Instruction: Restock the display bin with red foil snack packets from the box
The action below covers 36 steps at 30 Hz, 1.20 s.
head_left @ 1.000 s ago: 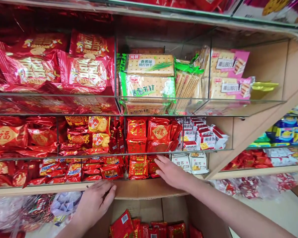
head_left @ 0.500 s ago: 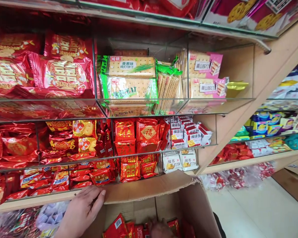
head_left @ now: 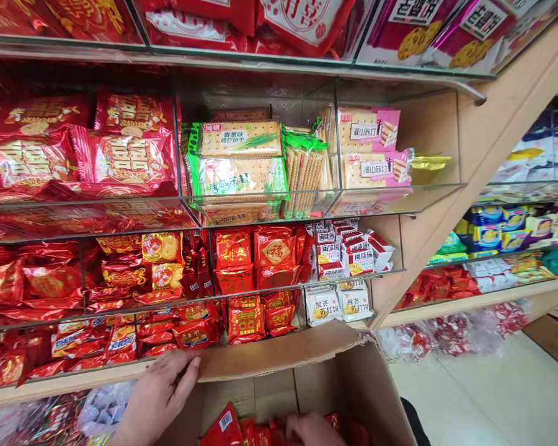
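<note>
Has brought right hand [head_left: 314,428] down from the shelf [head_left: 74,383] into the box [head_left: 372,390], shifting work to the red packets [head_left: 221,435] inside; keeps left hand [head_left: 160,387] on the flap [head_left: 283,354]. Cannot tell either grip, open or closed.

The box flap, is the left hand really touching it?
Touching. The head view shows the left hand on the left end of the box flap, thumb against its edge.

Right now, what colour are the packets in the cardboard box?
The packets are mostly red, seen best along the bottom of the head view.
</note>
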Motion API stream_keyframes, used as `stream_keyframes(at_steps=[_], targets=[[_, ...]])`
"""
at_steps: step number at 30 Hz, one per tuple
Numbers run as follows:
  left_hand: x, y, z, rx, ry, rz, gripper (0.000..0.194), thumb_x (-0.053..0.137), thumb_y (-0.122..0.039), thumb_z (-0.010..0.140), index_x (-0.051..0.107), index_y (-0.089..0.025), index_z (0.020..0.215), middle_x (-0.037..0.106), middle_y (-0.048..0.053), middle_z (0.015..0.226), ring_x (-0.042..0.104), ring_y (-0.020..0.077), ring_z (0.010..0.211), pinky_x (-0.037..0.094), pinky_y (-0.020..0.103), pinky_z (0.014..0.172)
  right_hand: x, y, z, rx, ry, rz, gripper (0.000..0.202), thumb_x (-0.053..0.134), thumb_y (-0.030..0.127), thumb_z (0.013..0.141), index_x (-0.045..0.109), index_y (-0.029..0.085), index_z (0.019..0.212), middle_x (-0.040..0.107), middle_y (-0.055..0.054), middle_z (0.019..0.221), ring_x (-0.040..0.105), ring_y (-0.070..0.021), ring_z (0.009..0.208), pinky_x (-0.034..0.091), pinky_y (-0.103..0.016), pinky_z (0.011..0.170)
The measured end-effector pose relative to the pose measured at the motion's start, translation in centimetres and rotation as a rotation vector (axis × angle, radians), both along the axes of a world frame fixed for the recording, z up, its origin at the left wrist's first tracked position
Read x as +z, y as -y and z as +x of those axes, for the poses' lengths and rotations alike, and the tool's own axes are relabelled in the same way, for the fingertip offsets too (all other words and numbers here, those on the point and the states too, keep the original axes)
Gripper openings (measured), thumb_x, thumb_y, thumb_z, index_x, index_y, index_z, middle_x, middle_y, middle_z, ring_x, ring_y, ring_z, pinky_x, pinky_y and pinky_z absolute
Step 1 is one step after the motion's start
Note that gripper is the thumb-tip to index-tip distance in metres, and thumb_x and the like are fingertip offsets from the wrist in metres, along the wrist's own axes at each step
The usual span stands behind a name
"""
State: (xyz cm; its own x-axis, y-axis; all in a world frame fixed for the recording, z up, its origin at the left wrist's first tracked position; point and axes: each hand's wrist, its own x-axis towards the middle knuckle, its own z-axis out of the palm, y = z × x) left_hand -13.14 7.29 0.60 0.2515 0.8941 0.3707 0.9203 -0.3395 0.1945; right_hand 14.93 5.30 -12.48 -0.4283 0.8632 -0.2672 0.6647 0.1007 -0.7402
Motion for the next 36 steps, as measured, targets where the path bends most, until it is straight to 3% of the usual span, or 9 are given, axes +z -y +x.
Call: stream_keyframes(at_steps=[4,8,12,16,22,26,28,33,36], targets=[[0.2,2.1,2.0,-0.085,0.207,0.146,0.026,0.047,-0.022,0.075,0.048,-0.022,0.101,0.058,0.004,0.096,0.053,0.0177,0.091,0.04,0.029,0.082,6.7,1.3,3.7,-0.037,-0.315,-0.041,0.009,0.05,0.017,0.068,0.054,0.019,0.076,0.057,0.001,0.069,0.05,-0.0107,0.065,0.036,-0.02,0.058],[0.9,5.2,7.9,-0.068,0.592,-0.232,0.036,0.04,-0.027,0.08,0.038,-0.026,0.115,0.058,0.002,0.098,0.054,0.0165,0.092,0.043,0.027,0.081,11.4,2.1,5.2,-0.094,-0.715,-0.22,0.016,0.054,0.031,0.072,0.048,0.017,0.077,0.047,0.004,0.062,0.042,-0.0068,0.054,0.033,-0.019,0.051],[1.1,5.8,13.0,-0.074,0.952,-0.647,0.042,0.039,-0.037,0.08,0.035,-0.025,0.12,0.059,0.002,0.096,0.055,0.017,0.086,0.047,0.023,0.07,12.5,2.7,4.3,-0.176,-0.86,-0.251,0.02,0.057,0.033,0.071,0.048,0.017,0.076,0.044,0.005,0.061,0.041,-0.0059,0.052,0.034,-0.018,0.049],[0.4,4.7,14.2,-0.065,1.336,-0.734,0.038,0.05,-0.035,0.074,0.045,-0.024,0.111,0.063,0.0,0.084,0.057,0.015,0.074,0.047,0.025,0.066,12.2,3.1,3.1,-0.277,-0.844,-0.163,0.029,0.06,0.032,0.069,0.051,0.019,0.093,0.051,0.002,0.069,0.048,-0.0092,0.062,0.04,-0.021,0.056],[2.1,4.7,14.6,-0.018,1.426,-0.613,0.027,0.059,-0.03,0.068,0.058,-0.026,0.095,0.057,0.001,0.108,0.048,0.0195,0.103,0.039,0.027,0.088,13.5,3.1,2.8,-0.323,-0.737,0.419,0.017,0.049,0.019,0.077,0.061,0.023,0.089,0.058,-0.005,0.09,0.054,-0.0164,0.083,0.046,-0.028,0.07],[3.8,5.4,15.9,-0.094,1.92,-0.77,0.042,0.046,-0.041,0.075,0.041,-0.031,0.116,0.049,0.004,0.119,0.045,0.0231,0.107,0.039,0.036,0.087,14.1,3.3,2.7,-0.183,-0.567,0.975,0.044,0.052,0.003,0.07,0.054,0.028,0.106,0.06,-0.004,0.09,0.05,-0.0177,0.088,0.045,-0.032,0.073],[4.2,5.5,16.1,-0.157,2.098,-0.873,0.042,0.041,-0.032,0.079,0.035,-0.032,0.12,0.049,0.005,0.119,0.048,0.0223,0.104,0.038,0.038,0.087,13.9,3.6,2.6,-0.142,-0.482,1.061,0.048,0.055,0.001,0.066,0.053,0.028,0.106,0.059,-0.004,0.096,0.047,-0.0199,0.094,0.043,-0.036,0.078],[3.9,5.4,15.5,-0.131,2.214,-0.855,0.056,0.039,-0.008,0.077,0.028,-0.037,0.123,0.047,0.0,0.122,0.048,0.0175,0.104,0.036,0.035,0.091,13.1,4.8,1.9,-0.251,-0.647,0.707,0.039,0.054,0.012,0.069,0.05,0.026,0.105,0.033,-0.007,0.127,0.035,-0.0266,0.112,0.035,-0.044,0.089],[3.4,5.3,15.4,-0.127,2.186,-0.815,0.054,0.04,-0.011,0.078,0.029,-0.038,0.123,0.045,-0.002,0.123,0.046,0.0173,0.106,0.037,0.033,0.091,12.9,4.8,1.2,-0.399,-0.965,0.277,0.041,0.046,0.019,0.078,0.034,0.027,0.116,0.041,-0.01,0.12,0.046,-0.0209,0.103,0.041,-0.038,0.084]])
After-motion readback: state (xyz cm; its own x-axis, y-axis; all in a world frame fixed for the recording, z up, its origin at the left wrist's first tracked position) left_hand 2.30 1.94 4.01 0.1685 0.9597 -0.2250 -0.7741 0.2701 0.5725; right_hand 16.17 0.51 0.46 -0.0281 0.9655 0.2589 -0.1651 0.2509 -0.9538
